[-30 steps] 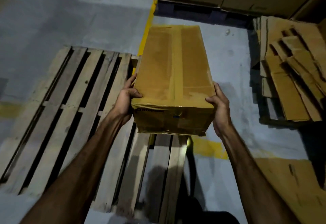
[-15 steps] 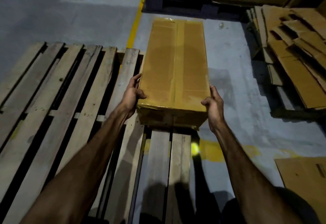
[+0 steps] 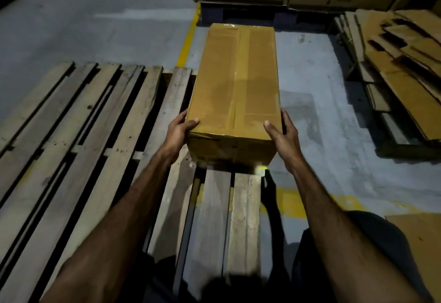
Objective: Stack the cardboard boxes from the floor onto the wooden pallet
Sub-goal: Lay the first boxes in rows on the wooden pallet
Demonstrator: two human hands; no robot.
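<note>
Between my two grips sits the cardboard box (image 3: 235, 92) (taped lengthwise), left hand (image 3: 177, 130) and right hand (image 3: 284, 135) clasping its near corners, over the wooden pallet (image 3: 100, 121) right edge.

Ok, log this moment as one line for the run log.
task: stack boxes | left hand: grips cardboard box | right hand: grips box | box: on wooden pallet right edge

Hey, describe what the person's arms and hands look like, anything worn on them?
Both forearms are bare up to the frame edge, with no sleeves in view. The left hand and right hand wear no gloves, and no rings, watch or wristband show.
</note>
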